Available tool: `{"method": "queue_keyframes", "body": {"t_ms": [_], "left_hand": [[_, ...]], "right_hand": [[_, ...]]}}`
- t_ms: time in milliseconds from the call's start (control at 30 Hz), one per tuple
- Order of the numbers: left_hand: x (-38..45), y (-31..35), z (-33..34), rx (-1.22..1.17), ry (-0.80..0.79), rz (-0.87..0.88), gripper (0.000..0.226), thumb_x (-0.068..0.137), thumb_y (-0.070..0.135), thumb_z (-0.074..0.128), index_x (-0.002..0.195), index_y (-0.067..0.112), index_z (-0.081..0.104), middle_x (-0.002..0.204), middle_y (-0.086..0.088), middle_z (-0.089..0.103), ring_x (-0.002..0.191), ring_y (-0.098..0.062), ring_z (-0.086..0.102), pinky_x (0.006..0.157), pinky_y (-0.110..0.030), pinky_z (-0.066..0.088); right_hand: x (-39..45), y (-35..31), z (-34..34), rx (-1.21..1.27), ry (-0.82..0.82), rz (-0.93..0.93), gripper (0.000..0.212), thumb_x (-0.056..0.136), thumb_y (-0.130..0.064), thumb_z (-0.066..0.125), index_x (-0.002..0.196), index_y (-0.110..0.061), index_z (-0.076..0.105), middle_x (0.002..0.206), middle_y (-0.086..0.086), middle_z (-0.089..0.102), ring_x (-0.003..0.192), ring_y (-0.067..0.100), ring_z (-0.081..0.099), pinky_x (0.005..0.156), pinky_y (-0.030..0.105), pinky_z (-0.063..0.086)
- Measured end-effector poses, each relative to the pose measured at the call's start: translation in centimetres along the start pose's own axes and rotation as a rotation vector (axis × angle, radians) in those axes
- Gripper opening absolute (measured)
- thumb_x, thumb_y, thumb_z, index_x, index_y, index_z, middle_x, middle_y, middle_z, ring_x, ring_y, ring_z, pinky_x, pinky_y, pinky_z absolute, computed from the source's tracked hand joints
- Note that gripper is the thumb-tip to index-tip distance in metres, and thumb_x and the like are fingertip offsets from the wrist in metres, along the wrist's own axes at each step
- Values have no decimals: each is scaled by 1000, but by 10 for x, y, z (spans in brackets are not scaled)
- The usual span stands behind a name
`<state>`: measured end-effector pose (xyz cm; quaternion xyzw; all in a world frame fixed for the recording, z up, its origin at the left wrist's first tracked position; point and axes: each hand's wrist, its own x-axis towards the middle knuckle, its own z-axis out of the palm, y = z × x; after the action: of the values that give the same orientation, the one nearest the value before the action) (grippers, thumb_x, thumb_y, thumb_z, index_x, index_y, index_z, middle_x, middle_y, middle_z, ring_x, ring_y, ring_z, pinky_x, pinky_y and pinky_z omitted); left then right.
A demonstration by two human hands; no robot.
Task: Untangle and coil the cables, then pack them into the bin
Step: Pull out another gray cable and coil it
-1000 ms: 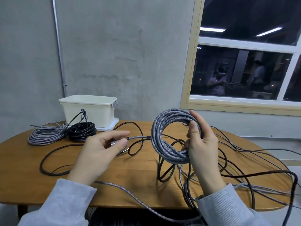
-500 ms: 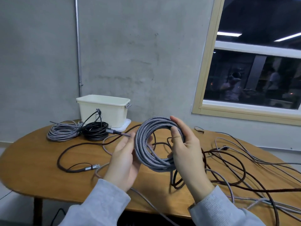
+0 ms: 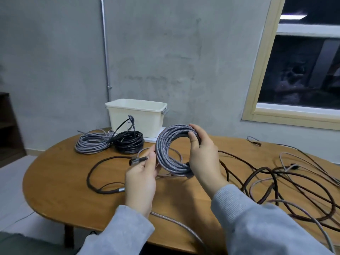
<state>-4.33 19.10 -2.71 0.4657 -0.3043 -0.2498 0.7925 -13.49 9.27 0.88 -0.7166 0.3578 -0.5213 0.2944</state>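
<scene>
At the bottom of the frame two grey knit sleeves (image 3: pixel 257 223) reach over the near rim of the oval wooden table (image 3: pixel 60 181), its curved edge sweeping from lower centre up the left side. A braided grey strand (image 3: pixel 173 220) runs off that near edge between the arms.

At frame centre the left hand (image 3: pixel 141 179) pinches a metal-tipped cable plug (image 3: pixel 138 160) between thumb and fingers, the plug pointing left. Just beside it, the right hand (image 3: pixel 204 159) grips the braided grey coil (image 3: pixel 165 155), thumb inside the ring and fingers curled round its right side; the coil stands upright above the tabletop, its woven strands bundled into a neat round hoop.

To the left of the hands a dark cable (image 3: pixel 95 169) loops loosely on bare, smooth wood, with open tabletop around it. The right half of the table is crowded with a sprawl of loose dark and pale cables (image 3: pixel 272 181) reaching to the frame's right edge.

Farther back, left of centre, a flat grey coil (image 3: pixel 92 143) and a black coil (image 3: pixel 128 143) lie touching each other. Behind them stands the cream plastic bin (image 3: pixel 136 116), rectangular and open-topped, on a white lid (image 3: pixel 154 138), close to the rough grey wall (image 3: pixel 165 61).
</scene>
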Motion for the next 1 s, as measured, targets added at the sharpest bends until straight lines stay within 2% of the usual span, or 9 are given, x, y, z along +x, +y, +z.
{"method": "queue_keyframes", "body": {"t_ms": [133, 200, 367, 433, 500, 567, 667, 833, 1000], "left_hand": [[27, -3, -21, 124, 61, 18, 21, 92, 39, 54, 92, 47, 73, 126, 5, 64, 117, -20, 60, 105, -47, 43], [37, 3, -28, 259, 40, 61, 19, 90, 43, 55, 81, 47, 72, 134, 20, 52, 124, -14, 54, 105, -47, 42], [76, 5, -64, 450, 63, 83, 21, 93, 10, 56, 85, 27, 65, 87, 7, 72, 90, -18, 67, 88, -52, 52], [92, 5, -81, 479, 121, 51, 24, 94, 7, 51, 83, 22, 66, 80, 5, 73, 85, -28, 68, 84, -56, 53], [104, 8, -96, 481, 190, 12, 32, 96, 2, 46, 79, 25, 62, 69, 13, 70, 83, -32, 68, 83, -52, 54], [115, 12, -114, 485, 251, -5, 34, 97, 1, 44, 78, 25, 58, 71, 4, 69, 82, -36, 67, 81, -51, 54], [131, 12, -145, 507, 320, -17, 26, 96, 2, 43, 87, 17, 61, 86, -17, 69, 81, -33, 67, 73, -44, 55], [151, 7, -187, 541, 439, -59, 29, 98, 3, 41, 119, 10, 60, 95, -13, 66, 79, -24, 62, 62, -30, 47], [169, 4, -222, 649, 541, -123, 38, 99, 8, 45, 136, 11, 50, 107, -14, 65, 80, -21, 61, 64, -29, 46]], "right_hand": [[8, 1, 39, -19, -20, 7, 30, 100, -32, 42, 128, -29, 54, 117, 0, 65, 112, 20, 55, 92, 32, 41], [11, -1, 57, -11, -56, 49, 34, 101, -32, 39, 132, -24, 48, 121, 2, 62, 115, 22, 53, 91, 31, 39], [12, -5, 103, 73, -200, 108, 37, 102, -28, 32, 136, -14, 35, 124, 7, 55, 112, 24, 51, 83, 28, 38], [9, -8, 125, 103, -287, 98, 40, 101, -24, 34, 139, -11, 31, 129, 10, 49, 115, 24, 49, 93, 31, 40], [6, -9, 146, 117, -401, 102, 47, 100, -22, 37, 143, -10, 24, 137, 12, 42, 122, 24, 44, 103, 33, 36], [4, -9, 167, 133, -529, 120, 58, 98, -29, 40, 148, -12, 16, 144, 10, 36, 130, 23, 39, 109, 36, 32], [3, -13, 191, 149, -687, 110, 71, 95, -42, 45, 151, -16, 10, 149, 2, 34, 136, 17, 33, 113, 38, 28], [0, -21, 217, 156, -850, 92, 60, 96, -34, 51, 146, -20, 21, 142, -7, 43, 131, 11, 39, 103, 19, 28], [-7, -20, 249, 40, -951, 67, 68, 93, -45, 51, 148, -21, 18, 144, 4, 40, 137, 24, 24, 113, 39, 26]]}}
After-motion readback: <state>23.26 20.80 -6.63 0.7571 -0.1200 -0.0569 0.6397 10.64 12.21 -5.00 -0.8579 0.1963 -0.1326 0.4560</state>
